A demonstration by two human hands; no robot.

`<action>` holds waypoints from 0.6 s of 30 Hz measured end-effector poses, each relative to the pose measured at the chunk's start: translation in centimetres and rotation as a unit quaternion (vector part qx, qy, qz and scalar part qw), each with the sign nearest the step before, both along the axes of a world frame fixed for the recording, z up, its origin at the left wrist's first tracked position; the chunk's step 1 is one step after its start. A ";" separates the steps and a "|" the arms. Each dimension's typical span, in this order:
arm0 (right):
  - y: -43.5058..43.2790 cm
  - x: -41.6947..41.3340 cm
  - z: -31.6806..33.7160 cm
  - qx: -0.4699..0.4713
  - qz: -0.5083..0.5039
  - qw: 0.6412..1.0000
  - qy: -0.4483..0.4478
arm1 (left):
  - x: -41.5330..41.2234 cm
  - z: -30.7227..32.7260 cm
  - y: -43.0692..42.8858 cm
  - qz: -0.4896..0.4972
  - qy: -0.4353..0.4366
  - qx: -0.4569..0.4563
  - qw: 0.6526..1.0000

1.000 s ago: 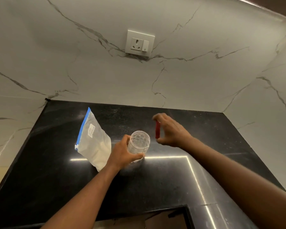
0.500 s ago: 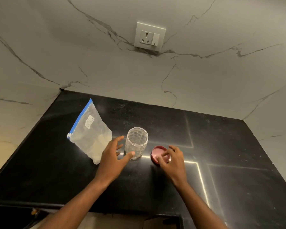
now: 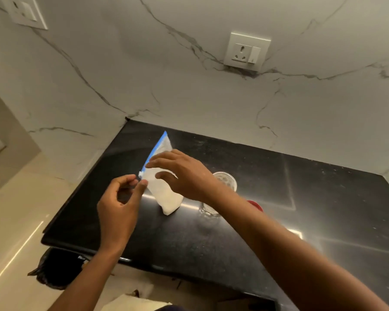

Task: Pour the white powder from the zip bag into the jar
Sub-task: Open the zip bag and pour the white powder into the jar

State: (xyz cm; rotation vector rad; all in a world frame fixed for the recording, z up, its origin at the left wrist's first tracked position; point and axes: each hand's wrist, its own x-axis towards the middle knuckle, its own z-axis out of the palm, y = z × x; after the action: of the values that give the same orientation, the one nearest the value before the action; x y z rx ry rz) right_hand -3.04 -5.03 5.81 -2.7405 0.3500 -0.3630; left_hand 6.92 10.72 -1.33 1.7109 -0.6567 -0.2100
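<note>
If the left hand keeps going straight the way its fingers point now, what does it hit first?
Most likely the zip bag: the left hand has its fingertips aimed up and right at the bag's slider end, already at or nearly touching it. Depth is unclear from this one view.

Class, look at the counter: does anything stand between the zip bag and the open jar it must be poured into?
Nothing on the counter does. Only the right hand and forearm cross between the zip bag and the jar. The jar is open; its red lid lies on the far side.
</note>
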 end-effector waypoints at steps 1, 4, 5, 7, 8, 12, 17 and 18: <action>0.0 1.4 0.1 -0.039 0.028 0.999 0.021 | 0.2 0.1 -0.2 -0.009 -0.001 0.003 1.000; -0.4 4.5 -0.1 -0.127 0.091 0.984 0.081 | 1.1 0.0 -0.6 -0.030 0.002 0.010 1.000; -0.7 5.1 0.0 -0.144 0.101 0.979 0.099 | 1.4 -0.1 -0.6 -0.035 -0.001 0.012 0.999; -1.1 5.8 0.3 -0.174 0.116 0.971 0.115 | 2.1 -0.3 -0.5 -0.039 -0.012 0.018 0.999; -1.3 6.1 0.4 -0.188 0.123 0.968 0.116 | 2.4 -0.4 -0.3 -0.041 -0.016 0.019 0.999; -1.7 6.7 0.4 -0.231 0.159 0.952 0.123 | 3.4 -1.1 0.0 -0.046 -0.034 0.018 0.998; -2.6 7.5 1.5 -0.259 0.158 0.941 0.150 | 4.5 -1.5 -0.4 -0.047 -0.060 0.021 0.997; -3.1 7.4 1.8 -0.261 0.150 0.940 0.159 | 4.6 -1.5 -0.4 -0.045 -0.066 0.021 0.997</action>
State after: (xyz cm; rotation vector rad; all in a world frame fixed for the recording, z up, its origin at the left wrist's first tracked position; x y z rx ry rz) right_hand 4.40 -8.15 7.66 -3.3129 -0.1162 0.0915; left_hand 11.48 10.27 -2.88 1.7485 -0.8329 -0.1756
